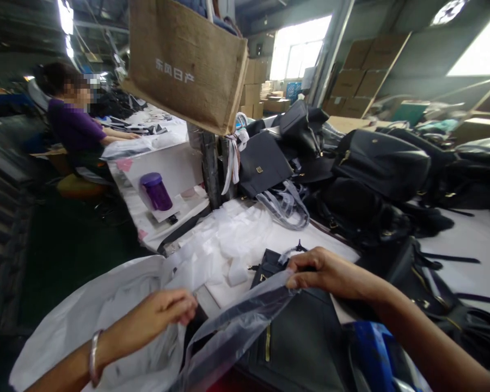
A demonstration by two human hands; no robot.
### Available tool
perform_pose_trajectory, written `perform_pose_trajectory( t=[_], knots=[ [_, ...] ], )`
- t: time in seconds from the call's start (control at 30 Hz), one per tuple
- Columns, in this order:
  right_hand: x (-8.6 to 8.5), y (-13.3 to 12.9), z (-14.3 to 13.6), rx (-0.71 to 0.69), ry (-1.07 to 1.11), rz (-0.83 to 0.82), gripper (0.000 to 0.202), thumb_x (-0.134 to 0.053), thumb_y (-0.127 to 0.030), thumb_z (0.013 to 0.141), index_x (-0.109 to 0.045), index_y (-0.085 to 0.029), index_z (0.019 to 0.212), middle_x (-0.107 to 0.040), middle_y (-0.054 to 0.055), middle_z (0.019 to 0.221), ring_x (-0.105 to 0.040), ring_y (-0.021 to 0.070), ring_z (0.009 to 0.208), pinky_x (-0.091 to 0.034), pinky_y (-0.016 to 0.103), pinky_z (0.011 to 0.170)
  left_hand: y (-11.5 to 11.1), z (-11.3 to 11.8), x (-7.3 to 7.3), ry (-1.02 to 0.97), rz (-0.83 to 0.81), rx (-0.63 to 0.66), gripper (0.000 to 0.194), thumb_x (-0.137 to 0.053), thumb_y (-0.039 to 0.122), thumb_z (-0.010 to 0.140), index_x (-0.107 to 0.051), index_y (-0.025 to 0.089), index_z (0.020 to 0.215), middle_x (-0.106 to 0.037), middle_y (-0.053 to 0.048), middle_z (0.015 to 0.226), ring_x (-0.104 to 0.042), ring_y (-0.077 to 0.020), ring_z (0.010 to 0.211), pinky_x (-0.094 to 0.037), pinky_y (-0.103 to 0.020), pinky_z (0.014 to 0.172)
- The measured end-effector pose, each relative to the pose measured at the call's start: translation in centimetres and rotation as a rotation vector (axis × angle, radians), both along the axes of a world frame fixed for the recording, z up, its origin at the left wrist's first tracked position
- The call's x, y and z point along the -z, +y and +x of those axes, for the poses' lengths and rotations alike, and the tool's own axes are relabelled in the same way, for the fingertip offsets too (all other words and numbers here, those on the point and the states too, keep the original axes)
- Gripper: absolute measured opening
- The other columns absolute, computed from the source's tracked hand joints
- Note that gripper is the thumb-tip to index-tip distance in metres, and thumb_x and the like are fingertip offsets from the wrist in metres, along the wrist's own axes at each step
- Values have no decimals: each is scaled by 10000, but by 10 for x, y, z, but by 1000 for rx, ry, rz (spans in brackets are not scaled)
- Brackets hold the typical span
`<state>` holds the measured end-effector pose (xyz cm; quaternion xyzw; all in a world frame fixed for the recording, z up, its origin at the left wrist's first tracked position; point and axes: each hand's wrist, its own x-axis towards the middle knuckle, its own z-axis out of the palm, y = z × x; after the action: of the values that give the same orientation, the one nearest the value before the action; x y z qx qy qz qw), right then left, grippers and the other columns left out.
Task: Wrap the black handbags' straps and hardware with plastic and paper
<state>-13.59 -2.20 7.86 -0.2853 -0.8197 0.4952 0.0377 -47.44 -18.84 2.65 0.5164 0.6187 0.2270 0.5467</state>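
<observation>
My right hand (316, 267) pinches the upper end of a clear plastic sleeve (240, 318), which hangs in a long strip down and to the left. Under the sleeve lies a black leather bag (306, 337) with a gold zipper on its front; the sleeve covers part of its left side. My left hand (173, 307), with a bangle on the wrist, is curled closed, apart from the sleeve, and nothing shows sticking out of it. Below it stands a big white sack (93, 294) with pale material inside.
White wrapping sheets (228, 234) are heaped on the table. Several black bags (379, 163) are piled to the right. A brown tote (183, 65) hangs above a post. A purple jar (157, 191) stands on a side table, where a co-worker (73, 122) sits. Blue packaging (375, 354) lies at front right.
</observation>
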Motion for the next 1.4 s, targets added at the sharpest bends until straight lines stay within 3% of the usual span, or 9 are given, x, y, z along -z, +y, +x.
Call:
perform_pose_trajectory(
  t=[0.07, 0.13, 0.27, 0.33, 0.6, 0.87, 1.07, 1.3, 1.4],
  knots=[
    [-1, 0, -3, 0, 32, -46, 296, -660, -447, 810, -678, -151, 801, -594, -19, 693, -534, 127, 674, -401, 202, 620, 34, 22, -21, -152, 141, 27, 410, -534, 478, 900, -603, 224, 1215, -657, -78, 1222, -599, -229, 1112, -439, -344, 974],
    [-1, 0, -5, 4, 69, -69, 290, -675, -436, 799, -684, -146, 814, -607, -20, 698, -539, 123, 668, -409, 204, 629, 62, 55, -33, -328, 110, 145, 450, -547, 480, 898, -566, 205, 1253, -620, -99, 1280, -574, -234, 1158, -430, -337, 976],
    [3, -3, -7, 46, 113, -16, 272, -675, -419, 807, -693, -152, 857, -643, -21, 725, -561, 124, 674, -420, 207, 641, 91, 113, -29, -548, -148, 405, 473, -468, 581, 896, -596, 147, 1035, -719, -130, 965, -689, -220, 815, -489, -304, 703],
    [8, -6, -5, 91, 101, 51, 276, -671, -430, 811, -693, -159, 856, -653, -19, 723, -566, 130, 675, -421, 211, 635, 97, 126, -22, -562, -190, 426, 474, -502, 600, 867, -577, 147, 984, -704, -91, 805, -647, -169, 604, -454, -265, 577],
    [19, -6, 29, 177, 160, 80, 388, -511, -495, 921, -634, -188, 1124, -662, 26, 951, -579, 164, 832, -429, 253, 751, 103, 116, -13, -363, -124, 348, 473, -491, 580, 881, -589, 126, 967, -510, 42, 606, -380, -54, 432, -262, -189, 436],
    [33, 5, 35, 236, 117, 140, 271, -647, -433, 834, -672, -171, 894, -646, -10, 796, -550, 140, 727, -403, 218, 687, 109, 132, -13, -295, -101, 279, 475, -454, 587, 894, -583, 131, 914, -575, 3, 657, -462, -75, 466, -321, -196, 469],
    [34, 0, 22, 133, 44, 313, 242, -671, -433, 824, -679, -199, 888, -656, -12, 784, -569, 145, 736, -381, 217, 686, 111, 145, -7, -304, -97, 254, 494, -493, 578, 876, -621, 101, 880, -538, 11, 599, -413, -62, 432, -282, -194, 445],
    [27, 11, 43, 72, 30, 301, 308, -561, -451, 898, -672, -202, 1040, -679, 48, 1029, -592, 186, 888, -407, 260, 790, 111, 142, -11, -275, -113, 227, 451, -594, 554, 824, -616, 104, 843, -564, 4, 610, -446, -67, 457, -297, -189, 458],
    [27, 16, 46, 105, 36, 225, 272, -577, -415, 887, -680, -186, 993, -683, 37, 983, -590, 171, 842, -414, 245, 758, 112, 139, -12, -246, -93, 216, 426, -593, 538, 830, -601, 113, 802, -578, 1, 627, -467, -73, 474, -318, -192, 471]
  ],
)
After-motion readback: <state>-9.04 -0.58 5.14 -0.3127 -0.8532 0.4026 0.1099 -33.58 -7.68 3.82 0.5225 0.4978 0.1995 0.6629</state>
